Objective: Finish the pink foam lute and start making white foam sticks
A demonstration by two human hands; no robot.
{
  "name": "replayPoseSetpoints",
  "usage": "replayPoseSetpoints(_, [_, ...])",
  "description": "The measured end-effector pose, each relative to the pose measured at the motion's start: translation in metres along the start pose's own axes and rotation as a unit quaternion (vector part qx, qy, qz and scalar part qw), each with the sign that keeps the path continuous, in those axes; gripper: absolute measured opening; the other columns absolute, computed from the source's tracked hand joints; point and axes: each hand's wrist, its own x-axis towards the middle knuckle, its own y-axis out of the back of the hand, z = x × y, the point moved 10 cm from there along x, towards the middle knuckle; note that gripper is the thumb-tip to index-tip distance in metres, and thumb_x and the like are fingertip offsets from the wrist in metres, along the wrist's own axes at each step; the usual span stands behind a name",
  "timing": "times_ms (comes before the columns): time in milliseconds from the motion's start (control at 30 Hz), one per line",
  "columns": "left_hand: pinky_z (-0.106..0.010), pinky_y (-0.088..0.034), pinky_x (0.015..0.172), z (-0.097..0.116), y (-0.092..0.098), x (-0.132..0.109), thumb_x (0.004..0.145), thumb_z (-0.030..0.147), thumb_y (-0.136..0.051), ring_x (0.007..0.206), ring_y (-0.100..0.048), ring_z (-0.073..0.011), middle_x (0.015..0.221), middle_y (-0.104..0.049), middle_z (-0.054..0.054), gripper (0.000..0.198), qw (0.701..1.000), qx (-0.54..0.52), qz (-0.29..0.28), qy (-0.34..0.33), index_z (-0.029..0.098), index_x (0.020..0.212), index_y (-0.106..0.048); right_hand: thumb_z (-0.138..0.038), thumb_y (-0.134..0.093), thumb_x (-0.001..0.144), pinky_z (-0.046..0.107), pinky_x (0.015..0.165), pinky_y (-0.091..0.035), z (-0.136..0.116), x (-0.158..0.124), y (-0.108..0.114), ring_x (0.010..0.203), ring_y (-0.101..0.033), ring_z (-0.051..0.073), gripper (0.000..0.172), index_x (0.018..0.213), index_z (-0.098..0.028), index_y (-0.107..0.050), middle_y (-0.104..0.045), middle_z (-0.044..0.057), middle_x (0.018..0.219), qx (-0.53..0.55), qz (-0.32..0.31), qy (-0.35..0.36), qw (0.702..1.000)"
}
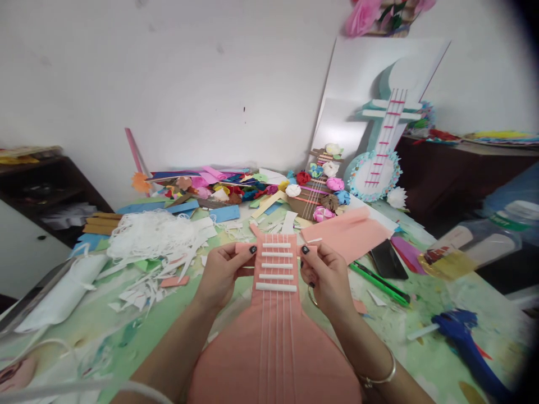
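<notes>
A pink paper pipa model (275, 348) lies in front of me, neck pointing away. White strings run along it, and several white frets cross its neck. My left hand (225, 272) is closed, pinching a short pink peg (242, 247) at the left side of the neck between thumb and fingers. On the opposite side, my right hand (326, 275) pinches a matching peg (312, 249), its lower fingers curled beneath. Both pegs touch or nearly touch the neck edges; whether they are glued there I cannot tell. The lower end of the body runs out of view.
White string (145, 238) and paper scraps lie left. Behind are paper flowers (323, 214) and a pink sheet (343, 233). To the right are a green cutter (379, 283), a black phone (388, 259), a blue glue gun (467, 342) and a plastic jar (492, 235).
</notes>
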Motion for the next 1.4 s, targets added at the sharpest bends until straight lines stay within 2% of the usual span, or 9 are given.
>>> replayPoseSetpoints(433, [-0.035, -0.057, 0.065, 0.001, -0.005, -0.003, 0.069, 0.033, -0.073, 0.069, -0.069, -0.0221, 0.075, -0.073, -0.008, 0.024, 1.000, 0.014, 0.003, -0.010, 0.011, 0.080, -0.071, -0.030, -0.070, 0.075, 0.019, 0.038, -0.019, 0.003, -0.004, 0.003, 0.039, -0.024, 0.002, 0.023, 0.067, -0.016, -0.054, -0.040, -0.008, 0.049, -0.001, 0.013, -0.010, 1.000])
replayPoseSetpoints(800, [-0.031, -0.056, 0.061, 0.002, -0.003, -0.005, 0.069, 0.032, -0.073, 0.066, -0.068, -0.0200, 0.071, -0.071, -0.007, 0.022, 0.999, 0.025, 0.020, -0.008, 0.011, 0.074, -0.068, -0.032, -0.069, 0.076, 0.019, 0.039, -0.018, 0.005, -0.004, 0.001, 0.040, -0.022, 0.002, 0.024, 0.068, -0.016, -0.053, -0.036, -0.009, 0.049, 0.008, 0.002, -0.015, 1.000])
replayPoseSetpoints(1000, [-0.025, -0.052, 0.051, -0.004, -0.002, -0.006, 0.071, 0.043, -0.069, 0.065, -0.068, -0.0188, 0.081, -0.071, -0.007, 0.032, 0.999, 0.033, 0.020, 0.002, 0.014, 0.083, -0.065, -0.043, -0.067, 0.077, 0.019, 0.040, -0.017, 0.014, -0.006, 0.011, 0.041, -0.021, 0.004, 0.031, 0.069, -0.018, -0.050, -0.038, -0.008, 0.051, 0.005, 0.027, -0.042, 0.999])
replayPoseSetpoints(1100, [-0.026, -0.051, 0.051, -0.008, -0.002, -0.010, 0.074, 0.051, -0.065, 0.064, -0.067, -0.0185, 0.085, -0.071, -0.008, 0.039, 0.999, 0.032, 0.015, 0.006, 0.014, 0.088, -0.064, -0.049, -0.066, 0.074, 0.020, 0.040, -0.016, 0.018, -0.010, 0.014, 0.042, -0.022, 0.004, 0.035, 0.070, -0.017, -0.055, -0.040, -0.006, 0.052, -0.056, 0.013, -0.065, 0.996])
replayPoseSetpoints(1200, [-0.024, -0.049, 0.050, -0.015, -0.007, -0.016, 0.073, 0.052, -0.066, 0.061, -0.065, -0.0165, 0.082, -0.070, -0.008, 0.047, 0.998, 0.056, -0.021, 0.032, 0.014, 0.100, -0.063, -0.049, -0.068, 0.072, 0.021, 0.041, -0.015, 0.022, -0.018, 0.008, 0.044, -0.024, 0.005, 0.035, 0.075, -0.015, -0.063, -0.038, -0.006, 0.052, -0.167, -0.044, -0.094, 0.980])
replayPoseSetpoints(1267, [-0.021, -0.046, 0.049, -0.023, -0.012, -0.021, 0.070, 0.053, -0.068, 0.058, -0.062, -0.0147, 0.076, -0.069, -0.007, 0.051, 0.993, 0.085, -0.049, 0.060, 0.013, 0.103, -0.062, -0.048, -0.066, 0.074, 0.022, 0.042, -0.017, 0.020, -0.021, 0.003, 0.045, -0.027, 0.006, 0.034, 0.070, -0.015, -0.063, -0.039, -0.005, 0.054, -0.231, -0.076, -0.085, 0.966])
replayPoseSetpoints(1400, [-0.019, -0.042, 0.046, -0.030, -0.016, -0.027, 0.071, 0.055, -0.065, 0.051, -0.054, -0.0108, 0.060, -0.060, -0.002, 0.045, 0.986, 0.134, -0.070, 0.072, 0.011, 0.084, -0.067, -0.044, -0.059, 0.081, 0.023, 0.046, -0.025, 0.009, -0.024, -0.004, 0.049, -0.036, 0.008, 0.033, 0.065, -0.016, -0.059, -0.043, -0.003, 0.053, -0.312, -0.099, -0.022, 0.945])
